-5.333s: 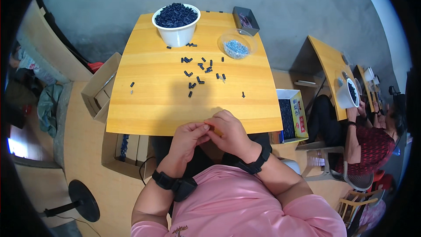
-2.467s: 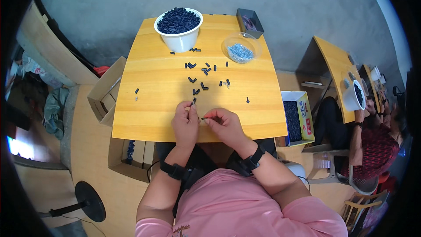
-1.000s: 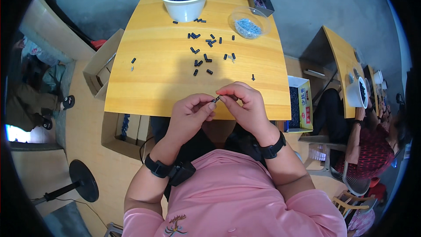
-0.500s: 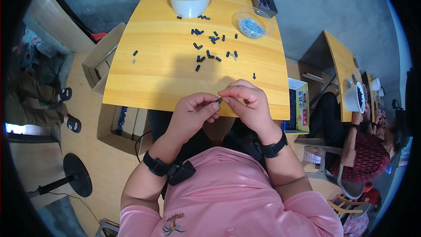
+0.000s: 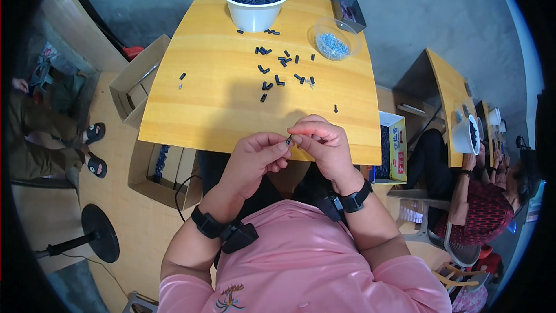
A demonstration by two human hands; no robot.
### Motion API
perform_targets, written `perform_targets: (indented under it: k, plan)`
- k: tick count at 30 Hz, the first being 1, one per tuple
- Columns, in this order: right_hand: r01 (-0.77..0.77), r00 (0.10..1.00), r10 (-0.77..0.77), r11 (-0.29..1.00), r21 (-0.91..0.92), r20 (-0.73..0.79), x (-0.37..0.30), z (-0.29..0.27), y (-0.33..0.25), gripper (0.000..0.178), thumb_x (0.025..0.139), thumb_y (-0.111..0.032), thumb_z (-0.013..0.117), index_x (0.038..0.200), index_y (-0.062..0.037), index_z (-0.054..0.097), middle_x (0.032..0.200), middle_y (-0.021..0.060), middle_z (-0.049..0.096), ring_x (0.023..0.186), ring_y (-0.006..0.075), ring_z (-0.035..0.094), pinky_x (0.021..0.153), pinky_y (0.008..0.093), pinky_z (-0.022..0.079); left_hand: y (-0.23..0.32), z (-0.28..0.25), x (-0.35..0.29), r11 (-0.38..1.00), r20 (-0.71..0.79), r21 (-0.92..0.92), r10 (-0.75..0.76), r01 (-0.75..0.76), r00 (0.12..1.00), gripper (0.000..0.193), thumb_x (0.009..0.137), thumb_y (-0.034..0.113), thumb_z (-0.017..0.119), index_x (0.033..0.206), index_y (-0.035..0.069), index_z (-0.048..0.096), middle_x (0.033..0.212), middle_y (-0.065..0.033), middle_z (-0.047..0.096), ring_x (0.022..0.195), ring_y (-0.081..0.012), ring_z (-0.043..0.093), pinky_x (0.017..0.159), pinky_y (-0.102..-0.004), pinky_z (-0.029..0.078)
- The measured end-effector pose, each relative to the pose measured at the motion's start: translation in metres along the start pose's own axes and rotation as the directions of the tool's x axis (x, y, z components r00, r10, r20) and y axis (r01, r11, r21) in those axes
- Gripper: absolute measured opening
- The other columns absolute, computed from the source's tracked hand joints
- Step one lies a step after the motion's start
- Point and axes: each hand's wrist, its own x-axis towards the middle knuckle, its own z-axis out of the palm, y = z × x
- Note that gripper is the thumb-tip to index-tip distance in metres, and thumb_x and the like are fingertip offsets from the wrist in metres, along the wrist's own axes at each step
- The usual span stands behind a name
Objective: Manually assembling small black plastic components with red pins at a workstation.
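Note:
My left hand is closed in a pinch on a small black plastic piece above the table's near edge. From the other side, the closed fingertips of my right hand meet that piece; whatever they grip is too small to make out. Several similar black cylindrical pieces lie scattered on the tabletop beyond my hands. Small silvery screws lie among them. A single black piece with a narrow tip stands apart at the right.
A white tub heaped with black pieces stands at the table's far side. To its right are a clear bowl of small metal parts and a dark box. Cardboard boxes flank the wooden table. Other people sit or stand nearby.
The whole view has shifted slightly, so the table appears lower. My hands stay together at the near edge, with the black piece showing more clearly between the fingertips.

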Motion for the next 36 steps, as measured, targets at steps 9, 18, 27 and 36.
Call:
perform_targets:
  k: [9,18,27,36]
  plan:
    - [0.043,0.999,-0.045,0.996,-0.084,-0.02,0.004,0.001,0.006,0.019,0.08,0.006,0.062,0.097,-0.0013,0.067,0.092,0.003,0.057,0.075,0.0075,0.052,0.066,0.0189,0.04,0.001,0.004,0.001,0.997,-0.047,0.046,0.064,-0.062,0.997,0.014,0.088,0.014,0.062,0.097,0.004,0.064,0.078,-0.0008,0.063,0.065,-0.0061,0.056,0.058,-0.017,0.044]
    - [0.046,0.999,-0.047,0.997,-0.068,-0.018,0.002,0.005,0.004,0.019,0.079,0.008,0.063,0.095,-0.0025,0.067,0.086,0.0033,0.059,0.079,0.0116,0.055,0.069,0.0215,0.043,0.0,0.004,0.001,0.996,-0.047,0.071,0.064,-0.061,0.997,0.015,0.088,0.018,0.062,0.094,0.005,0.064,0.077,0.0004,0.062,0.066,-0.0055,0.055,0.058,-0.0172,0.041]
    - [0.161,0.987,-0.15,0.952,-0.259,0.064,0.002,0.004,0.003,0.032,0.074,0.002,0.069,0.105,-0.0049,0.064,0.094,0.0058,0.059,0.086,0.0166,0.056,0.07,0.0254,0.045,0.001,0.007,0.001,0.999,-0.07,-0.043,-0.001,-0.002,0.998,0.016,0.09,0.017,0.059,0.097,0.003,0.063,0.087,-0.0039,0.065,0.077,-0.0096,0.062,0.067,-0.0213,0.049]
    - [0.335,0.93,-0.357,0.712,-0.617,0.092,0.0,0.015,0.002,0.04,0.065,-0.001,0.073,0.103,-0.0035,0.063,0.093,0.0109,0.059,0.085,0.0258,0.057,0.071,0.0313,0.047,0.001,0.01,-0.003,0.992,-0.107,-0.121,-0.06,0.047,0.992,0.016,0.092,0.016,0.056,0.096,0.002,0.062,0.093,-0.0067,0.065,0.083,-0.0131,0.063,0.077,-0.0269,0.052]
